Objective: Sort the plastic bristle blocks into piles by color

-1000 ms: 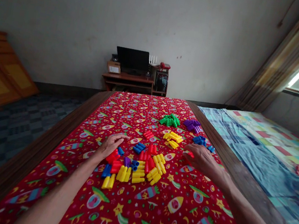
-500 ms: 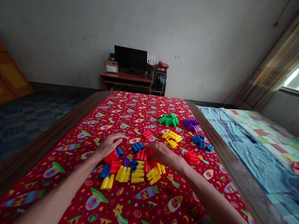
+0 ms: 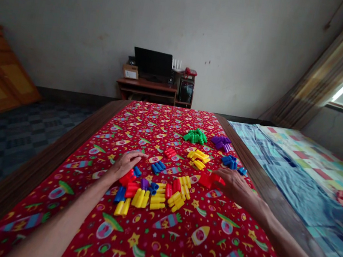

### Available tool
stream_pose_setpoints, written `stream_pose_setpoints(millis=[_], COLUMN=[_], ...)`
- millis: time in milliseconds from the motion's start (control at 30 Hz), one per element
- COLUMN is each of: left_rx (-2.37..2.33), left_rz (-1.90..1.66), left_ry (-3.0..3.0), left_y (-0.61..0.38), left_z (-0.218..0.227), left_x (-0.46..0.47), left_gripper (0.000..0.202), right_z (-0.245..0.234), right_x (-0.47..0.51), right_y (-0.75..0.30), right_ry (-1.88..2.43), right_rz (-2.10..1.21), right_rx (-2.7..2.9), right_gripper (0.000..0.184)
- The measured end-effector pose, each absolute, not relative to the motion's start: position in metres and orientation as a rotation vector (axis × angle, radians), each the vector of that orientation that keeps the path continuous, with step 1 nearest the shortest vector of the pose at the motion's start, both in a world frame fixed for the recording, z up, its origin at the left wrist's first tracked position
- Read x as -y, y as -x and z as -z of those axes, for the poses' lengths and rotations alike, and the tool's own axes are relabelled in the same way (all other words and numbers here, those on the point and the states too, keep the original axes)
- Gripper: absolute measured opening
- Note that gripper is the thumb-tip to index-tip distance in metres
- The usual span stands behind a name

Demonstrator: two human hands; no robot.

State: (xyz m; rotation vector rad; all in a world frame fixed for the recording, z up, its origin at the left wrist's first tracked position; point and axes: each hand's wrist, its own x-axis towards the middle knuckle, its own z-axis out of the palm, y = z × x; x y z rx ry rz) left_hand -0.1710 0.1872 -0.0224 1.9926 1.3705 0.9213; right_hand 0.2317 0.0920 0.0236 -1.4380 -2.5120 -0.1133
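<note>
My left hand [image 3: 127, 163] rests at the left of a mixed pile, its fingers stretched out over a red block [image 3: 127, 177] and beside a blue block [image 3: 137, 171]. The pieces are shiny plastic building blocks made of joined tubes. Yellow blocks [image 3: 140, 198], a purple block [image 3: 144, 183] and more red ones [image 3: 177, 185] make up the mixed pile. Over to the right, my right hand [image 3: 230, 182] has its fingers closed on a red block [image 3: 205, 180], low over the cloth by other red pieces. Its fingertips are partly hidden.
Farther back lie sorted groups: green blocks [image 3: 195, 136], purple blocks [image 3: 221, 143], yellow blocks [image 3: 198, 158] and blue blocks [image 3: 229, 161]. Small red [image 3: 170, 153] and blue [image 3: 158, 167] pieces lie between. A red patterned cloth [image 3: 140, 245] covers the table; a bed [image 3: 296, 165] stands at right.
My right hand has moved from the mixed pile rightward to the red pieces, and red blocks are gone from the pile's top. My left hand stays nearly where it was.
</note>
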Motion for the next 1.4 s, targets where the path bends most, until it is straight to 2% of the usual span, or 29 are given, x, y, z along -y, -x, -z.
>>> stream_pose_setpoints(millis=[367,600,733,900,1000,1100,1233,1400], left_rx=[-1.365,-1.374,-1.361,-1.352,-1.348,-1.343,-1.329,-1.339], left_rz=[-0.899,-0.907,-0.919,-0.907,-0.913,-0.920,-0.920,-0.933], left_ry=[-2.005,-1.989,-1.975,-1.986,-1.996,-2.007,-2.017,-2.024], left_y=[0.171,0.170,0.170,0.172,0.172,0.173,0.173,0.174], left_z=[0.020,0.020,0.020,0.021,0.022,0.023,0.023,0.023], left_x=[-0.185,-0.185,-0.185,-0.186,-0.186,-0.186,-0.186,-0.188], left_gripper=[0.038,0.038,0.037,0.037,0.037,0.035,0.036,0.034], right_z=[-0.016,-0.043,-0.051,-0.033,-0.018,-0.010,-0.017,-0.031], right_x=[-0.086,-0.088,-0.118,-0.184,-0.213,-0.223,-0.205,-0.138], right_y=[-0.242,-0.241,-0.207,-0.137,-0.094,-0.070,-0.089,-0.163], right_ry=[1.348,1.271,1.201,0.992,1.098,1.184,1.034,1.019], right_rz=[0.013,-0.020,-0.030,0.049,0.068,0.056,0.024,0.102], right_rx=[2.498,2.433,2.465,2.509,2.655,2.781,2.769,2.625], right_gripper=[0.019,0.021,0.024,0.032,0.032,0.025,0.019,0.031])
